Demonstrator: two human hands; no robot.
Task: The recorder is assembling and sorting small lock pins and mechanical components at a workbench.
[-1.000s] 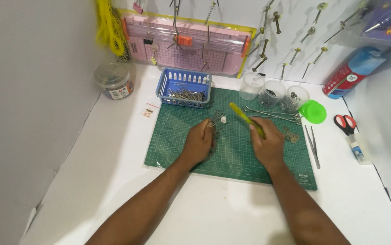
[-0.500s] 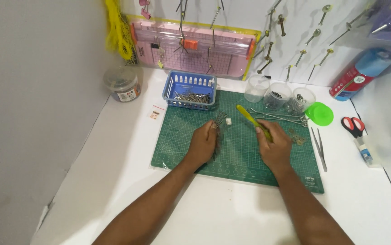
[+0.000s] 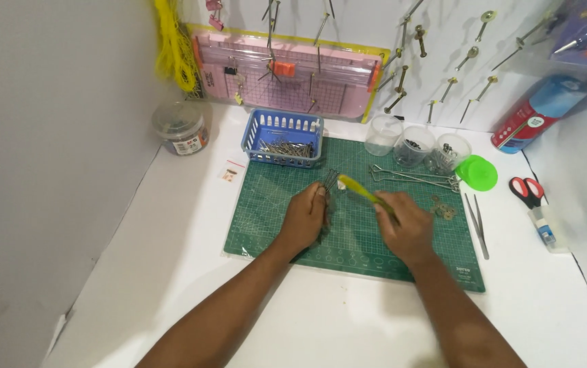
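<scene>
Both hands work over the green cutting mat [image 3: 287, 225], which lies on the white table [image 3: 171, 272]. The left hand [image 3: 304, 219] rests near the middle of the mat, fingers curled and pinching a small bundle of thin metal pins [image 3: 331, 179] that fan out from its fingertips toward the mat's far edge. The right hand [image 3: 408, 225], just right of the left on the mat, is closed around a yellow-green tool [image 3: 358, 189] whose tip points at the pins; whether it has a blade cannot be told.

At the mat's far edge stands a blue basket [image 3: 283, 129] holding more pins. To the right of it along that edge are three clear cups [image 3: 413, 143], a green lid [image 3: 477, 172] and long metal tongs [image 3: 413, 177]. A few small metal washers [image 3: 443, 210] lie on the mat beside the right hand, and tweezers [image 3: 476, 225] lie at the mat's right edge. Red scissors [image 3: 527, 191] lie on the table beyond that edge.

The pinch on the pins looks light, so a push from the tool could scatter them across the mat. The tool's tip is close to the left fingertips, and a slip could jab them. The right wrist could also sweep the loose washers aside.
</scene>
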